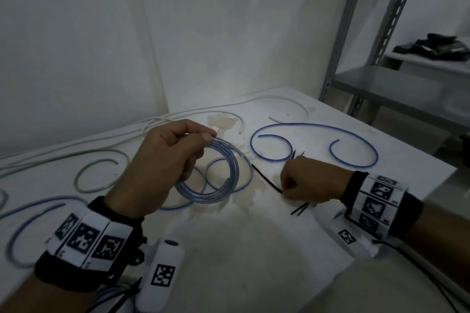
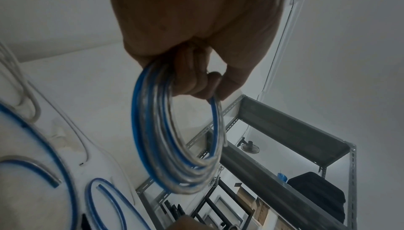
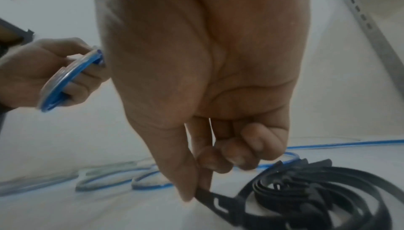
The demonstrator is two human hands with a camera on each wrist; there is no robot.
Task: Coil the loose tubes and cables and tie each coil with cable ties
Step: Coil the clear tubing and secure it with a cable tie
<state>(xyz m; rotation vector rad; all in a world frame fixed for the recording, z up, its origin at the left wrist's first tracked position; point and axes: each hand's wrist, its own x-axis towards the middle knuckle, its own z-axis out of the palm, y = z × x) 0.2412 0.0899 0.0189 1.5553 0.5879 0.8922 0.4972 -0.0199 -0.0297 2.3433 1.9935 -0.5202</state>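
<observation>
Several loose blue tubes point(image 1: 315, 145) around both hands on the table point(image 1: 254, 249).

Shelf item point(image 1: 432, 46) too blurred

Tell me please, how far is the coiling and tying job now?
Done: one clear-blue tube coil is wound, gripped by the left hand. In hand: the right hand pinches a black cable tie from the pile. Left: tying this coil; blue tubes and a green tube still lie loose.
</observation>
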